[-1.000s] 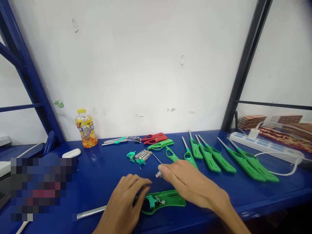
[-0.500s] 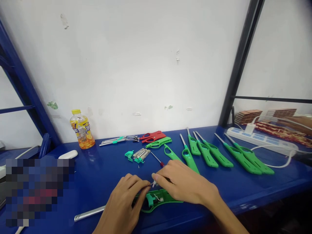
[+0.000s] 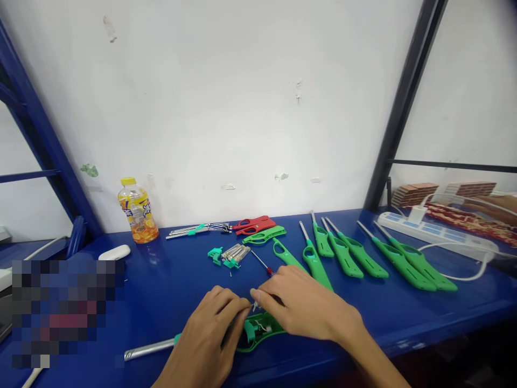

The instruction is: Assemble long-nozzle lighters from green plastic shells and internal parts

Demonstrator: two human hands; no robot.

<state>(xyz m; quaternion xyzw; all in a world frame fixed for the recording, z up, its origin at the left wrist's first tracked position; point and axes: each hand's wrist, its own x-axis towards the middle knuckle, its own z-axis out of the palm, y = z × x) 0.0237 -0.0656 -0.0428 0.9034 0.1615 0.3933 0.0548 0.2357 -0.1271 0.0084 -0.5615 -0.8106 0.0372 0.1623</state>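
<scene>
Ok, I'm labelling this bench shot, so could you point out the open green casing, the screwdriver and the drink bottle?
Open green casing [image 3: 274, 325], head view: on its inner surface.
Screwdriver [image 3: 270, 271], head view: on its red handle.
Drink bottle [image 3: 139, 214], head view: on its label.

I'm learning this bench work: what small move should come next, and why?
Probably bring the small white part to the open green lighter casing: the right hand seems to hold it beside the left hand, close by that casing, whose inside, with its teal plastic piece, lies exposed.
</scene>
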